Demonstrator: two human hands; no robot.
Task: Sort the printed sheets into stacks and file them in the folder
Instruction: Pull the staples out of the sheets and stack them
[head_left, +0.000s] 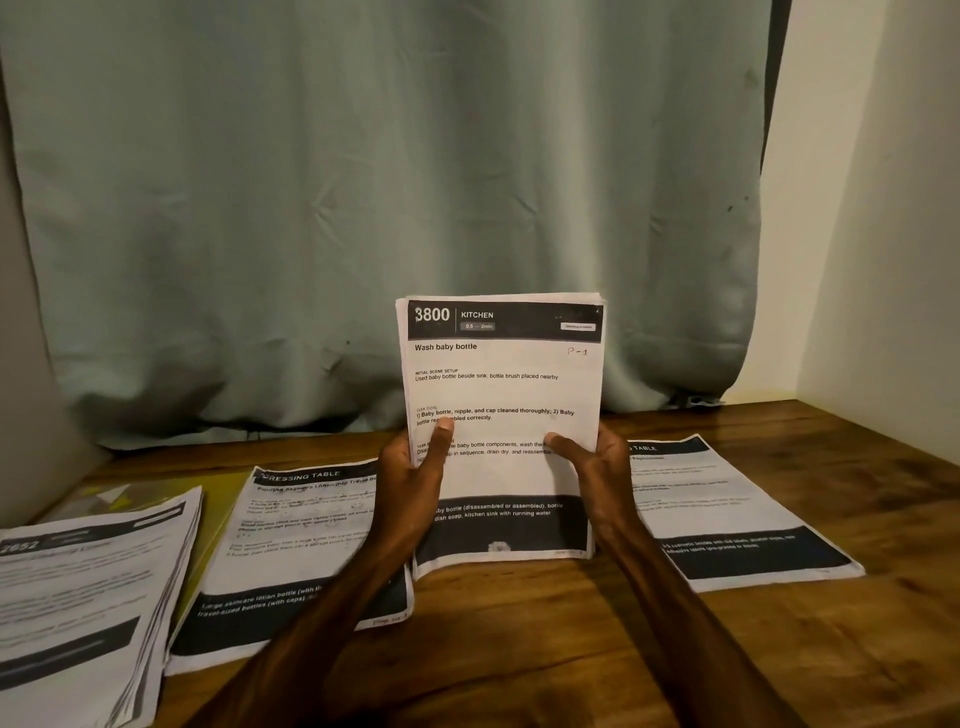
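Both hands' fingers (445, 434) pinch the upright kitchen stack (503, 384).

Head cam, fwd/down, close over table (519, 654)

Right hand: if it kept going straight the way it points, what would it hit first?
Carrying its stack of sheets along, the right hand would probably meet the green curtain first; nothing else shows in between, though depth is unclear.

The upright sheaf (501, 384) reads "3800 KITCHEN" and "Wash baby bottle". At eight o'clock a flat sheet (291, 551) says "RESSING TABLE", a stack (78, 597) "2652".
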